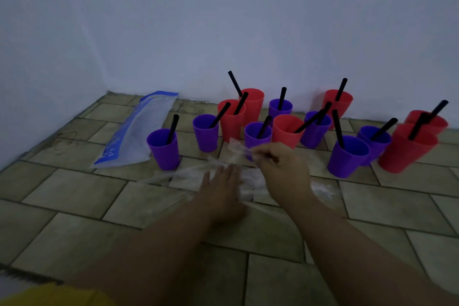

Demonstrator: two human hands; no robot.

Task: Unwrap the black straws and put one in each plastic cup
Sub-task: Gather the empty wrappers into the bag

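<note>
Since every plastic cup in view, from the leftmost purple cup (164,148) rightward, seems to hold a black straw (172,128), wrapper cleanup looks due: right hand (280,164) pinches a clear wrapper (238,147), left hand (221,189) lies flat, fingers open, on loose wrappers (188,174) on the floor (74,194) right of that cup; best gather in one sweep without knocking cups.

Purple and red plastic cups (164,149) standing on the tiled floor, black straws (172,129) in them

Each upright cup holds one leaning straw; clear empty wrappers (198,174) lie crumpled just in front, near the wall.
</note>
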